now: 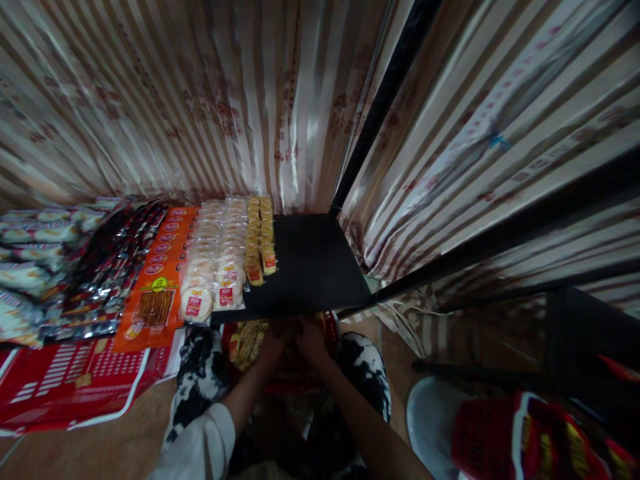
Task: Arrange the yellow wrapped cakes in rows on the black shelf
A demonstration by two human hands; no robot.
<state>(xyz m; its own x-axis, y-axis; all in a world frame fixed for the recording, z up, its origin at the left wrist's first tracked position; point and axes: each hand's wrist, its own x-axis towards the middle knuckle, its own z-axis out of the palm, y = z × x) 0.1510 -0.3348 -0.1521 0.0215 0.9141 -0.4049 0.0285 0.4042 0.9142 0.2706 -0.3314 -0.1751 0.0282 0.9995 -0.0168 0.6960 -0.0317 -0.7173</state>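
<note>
Yellow packs (pixel 245 345) lie in a red basket (pixel 332 327) at lower centre, the left hand (pixel 273 343) and right hand (pixel 311 339) inside it, their grip too dark to tell, below a black shelf (pixel 320 260) bearing crackers (pixel 229 283) left of centre.

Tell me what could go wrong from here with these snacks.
The orange packet pokes past the front edge of the shelf, so a bump might knock it down. The left hand and right hand are low at the red container by that edge, so lifting quickly could strike it. The yellow packs form the end rows with nothing against their right side, so they might topple that way.
</note>
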